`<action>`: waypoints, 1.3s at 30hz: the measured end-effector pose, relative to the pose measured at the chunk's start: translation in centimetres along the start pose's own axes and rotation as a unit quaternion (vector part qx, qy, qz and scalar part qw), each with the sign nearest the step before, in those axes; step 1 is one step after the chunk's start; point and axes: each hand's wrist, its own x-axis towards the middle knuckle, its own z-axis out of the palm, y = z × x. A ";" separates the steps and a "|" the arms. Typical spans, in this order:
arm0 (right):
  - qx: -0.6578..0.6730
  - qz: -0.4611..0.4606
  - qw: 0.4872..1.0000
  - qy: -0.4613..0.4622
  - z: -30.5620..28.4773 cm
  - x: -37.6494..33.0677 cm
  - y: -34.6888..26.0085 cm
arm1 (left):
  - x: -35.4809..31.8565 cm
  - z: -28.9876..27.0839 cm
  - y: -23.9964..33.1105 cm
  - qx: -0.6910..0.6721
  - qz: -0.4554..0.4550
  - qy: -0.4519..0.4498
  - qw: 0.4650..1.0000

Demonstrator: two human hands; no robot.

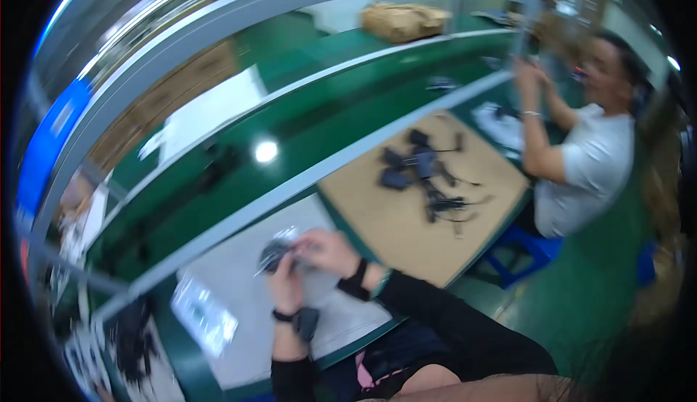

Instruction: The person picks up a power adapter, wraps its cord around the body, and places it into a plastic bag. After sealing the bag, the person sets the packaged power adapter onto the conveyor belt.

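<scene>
Above a pale grey mat (334, 315), my two hands meet at a clear plastic bag with a dark, rounded bundle (273, 255) inside; blur hides what the bundle is. From below, the fingers of my left hand (286, 290) are closed on the bag. My right hand (328, 252) pinches its right side, the fingertips close to those of the left. A stack of clear, flat plastic bags (203, 315) lies on the mat to the left of my left hand.
Several black adapters with cables (417, 166) lie on a brown board (363, 206) to the right. A co-worker in a white shirt (599, 159) sits beyond it by a blue stool (523, 253). A grey frame rail (239, 217) crosses behind the mat. Dark cables (134, 340) lie far left.
</scene>
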 end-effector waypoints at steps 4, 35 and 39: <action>-0.122 -0.128 0.984 -0.015 0.6 0.3 1.4 | -0.1 0.7 0.5 0.093 0.030 0.018 0.995; -0.017 -0.184 0.977 -0.109 -3.9 1.0 0.1 | -0.3 1.7 1.1 -0.082 -0.028 -0.075 0.993; -0.161 -0.184 0.963 -0.113 -3.9 1.0 -2.3 | -0.2 1.2 1.0 -0.077 -0.018 -0.055 0.995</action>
